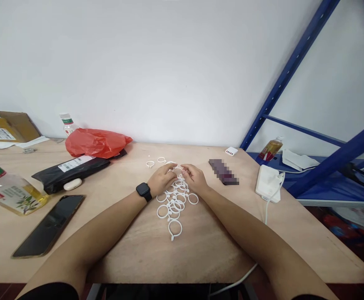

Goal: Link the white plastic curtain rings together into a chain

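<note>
A pile of several white plastic rings [174, 204] lies in the middle of the wooden table [132, 246]. My left hand [162, 178], with a black smartwatch [143, 191] on its wrist, and my right hand [195, 177] meet over the far end of the pile. The fingers of both hands are curled and pinched together on one white ring [178, 171] held between them. Two loose rings [155, 161] lie just beyond my hands.
A black phone [49, 225] and a lying drink bottle [10, 191] are at the left, with a black parcel [71, 168], white earbud case [72, 183], red plastic bag [96, 142] and cardboard box [8, 125] behind. A dark phone [224, 171], white charger [268, 183] and blue shelving [325, 166] are at the right.
</note>
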Tool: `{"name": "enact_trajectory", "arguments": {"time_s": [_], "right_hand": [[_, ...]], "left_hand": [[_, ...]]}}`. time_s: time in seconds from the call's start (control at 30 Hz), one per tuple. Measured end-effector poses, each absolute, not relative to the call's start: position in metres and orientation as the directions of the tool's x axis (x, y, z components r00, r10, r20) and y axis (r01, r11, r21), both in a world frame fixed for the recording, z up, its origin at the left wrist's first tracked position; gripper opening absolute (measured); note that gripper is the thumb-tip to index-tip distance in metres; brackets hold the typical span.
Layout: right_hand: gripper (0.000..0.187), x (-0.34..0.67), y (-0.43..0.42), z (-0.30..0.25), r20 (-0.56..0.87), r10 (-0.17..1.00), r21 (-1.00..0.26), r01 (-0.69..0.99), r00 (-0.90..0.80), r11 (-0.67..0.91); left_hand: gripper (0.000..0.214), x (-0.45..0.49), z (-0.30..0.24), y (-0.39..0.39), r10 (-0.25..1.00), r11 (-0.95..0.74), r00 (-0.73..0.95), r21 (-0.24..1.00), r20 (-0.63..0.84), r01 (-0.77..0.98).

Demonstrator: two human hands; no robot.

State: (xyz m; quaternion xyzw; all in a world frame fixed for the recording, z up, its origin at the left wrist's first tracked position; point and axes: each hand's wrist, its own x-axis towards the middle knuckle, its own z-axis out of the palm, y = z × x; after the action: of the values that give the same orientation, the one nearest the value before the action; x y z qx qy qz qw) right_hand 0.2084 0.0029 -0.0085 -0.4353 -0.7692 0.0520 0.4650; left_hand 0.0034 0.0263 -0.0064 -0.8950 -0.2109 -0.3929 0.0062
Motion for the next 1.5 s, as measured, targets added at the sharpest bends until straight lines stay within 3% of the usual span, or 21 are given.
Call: {"name": "enact_trajectory", "arguments": {"time_s": [0.13,0.27,0.6,0.87,1.1,1.5], "right_hand": [[0.020,0.2068,0.0040,-0.0110,0.655,0.722,-0.467,0.633,-0.221,0.617],[0.020,0.2068,0.0044,-0.0114,0.664,0.718,-0.468,0.633,-0.209,0.617],[0.023,0.2079,0.0062,-0.0128,0.661,0.701,-0.418,0.645,-0.268,0.640],[0.029,0.2085,0.0033,-0.0102,0.633,0.727,-0.456,0.631,-0.266,0.628],[0.041,0.2112,0.0041,-0.0095,0.602,0.696,-0.406,0.601,-0.391,0.688],[0.043,0.2098,0.0045,-0.0116,0.597,0.692,-0.370,0.626,-0.406,0.687]], "left_hand": [[0.021,0.0040,-0.0058,0.0243,0.326,-0.932,0.602,0.140,0.729,0.334],[0.043,0.0016,-0.0057,0.0261,0.399,-0.905,0.526,0.231,0.751,0.357],[0.025,0.0016,-0.0041,0.0274,0.421,-0.902,0.591,0.248,0.688,0.353],[0.023,0.0022,-0.0036,0.0246,0.476,-0.865,0.574,0.239,0.666,0.441],[0.022,0.0023,-0.0027,0.0243,0.533,-0.826,0.547,0.256,0.645,0.502],[0.022,0.0010,-0.0050,0.0294,0.490,-0.860,0.575,0.258,0.655,0.440]]}}
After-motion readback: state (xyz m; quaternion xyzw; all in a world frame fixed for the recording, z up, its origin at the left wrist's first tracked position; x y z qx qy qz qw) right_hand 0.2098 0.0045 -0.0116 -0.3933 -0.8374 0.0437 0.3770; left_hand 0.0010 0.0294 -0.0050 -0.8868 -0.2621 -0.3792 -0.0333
